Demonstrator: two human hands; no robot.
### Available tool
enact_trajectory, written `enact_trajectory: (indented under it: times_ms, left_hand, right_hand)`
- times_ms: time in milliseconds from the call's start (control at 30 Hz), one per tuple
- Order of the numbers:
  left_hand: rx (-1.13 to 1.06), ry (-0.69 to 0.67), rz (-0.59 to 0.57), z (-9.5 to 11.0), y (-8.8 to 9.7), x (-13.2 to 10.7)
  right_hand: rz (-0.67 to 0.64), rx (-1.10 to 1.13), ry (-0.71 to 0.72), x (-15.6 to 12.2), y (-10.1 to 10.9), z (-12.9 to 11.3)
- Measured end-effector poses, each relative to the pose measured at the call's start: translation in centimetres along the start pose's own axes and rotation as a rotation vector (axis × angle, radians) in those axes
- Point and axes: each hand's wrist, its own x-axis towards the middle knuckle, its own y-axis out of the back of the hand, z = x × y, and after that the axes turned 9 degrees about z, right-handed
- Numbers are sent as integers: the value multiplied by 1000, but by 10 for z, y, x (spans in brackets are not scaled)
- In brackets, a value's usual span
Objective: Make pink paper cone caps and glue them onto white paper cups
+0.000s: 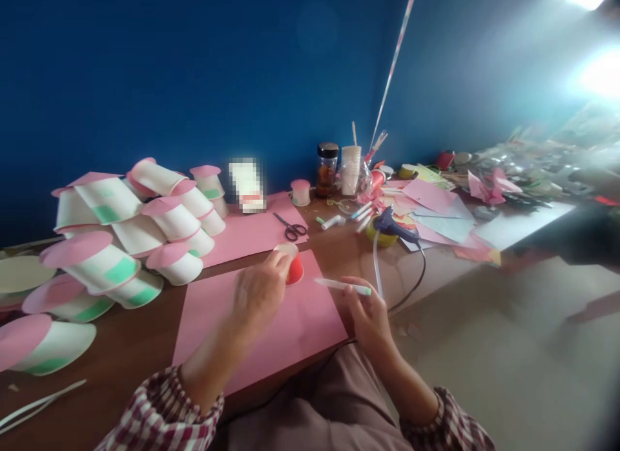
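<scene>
My left hand (259, 289) is closed around a small red paper cup (293, 267), holding it upside down on a pink sheet of paper (290, 328) that lies on the brown table (130, 347). My right hand (368, 312) hovers at the sheet's right edge, pinching a white marker with a green cap (341, 285) that points left toward the cup.
A pile of white-and-green paper cups capped with pink discs (126, 238) fills the table's left side. Black scissors (290, 228) lie on a second pink sheet behind. A blue glue gun (394, 226) with its cord, markers, a jar (327, 168) and scattered coloured paper sit to the right.
</scene>
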Motion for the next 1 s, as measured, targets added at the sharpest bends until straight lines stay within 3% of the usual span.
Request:
enact_trajectory:
  times_ms: [167,267,333,433,500,600,800,1000]
  left_hand:
    - [-96,-97,-4,-14,6,8]
    - [-168,-181,-73,-23,10,18]
    - [-188,-223,-126,-28,14,27]
    - [-182,-294,-199,-30,20,36]
    - [-177,-299,-223,-29,23,38]
    - [-214,-276,-236,-28,26,37]
    - [-281,-269,-287,-32,26,36]
    - [-261,-322,-312,-34,26,40]
  right_hand:
    - [-73,74,-23,-8,3,11]
    - [-75,22,43,-14,2,15]
    - [-86,-54,179,-18,1,15]
    - [-144,-170,506,-24,-4,11]
    - [-204,-237,709,-26,-9,5]
    - [-294,-362,902,-27,-19,-3]
    - [-369,-678,1102,-22,-46,-8]
    - [-497,-916,1134,-24,-75,-16]
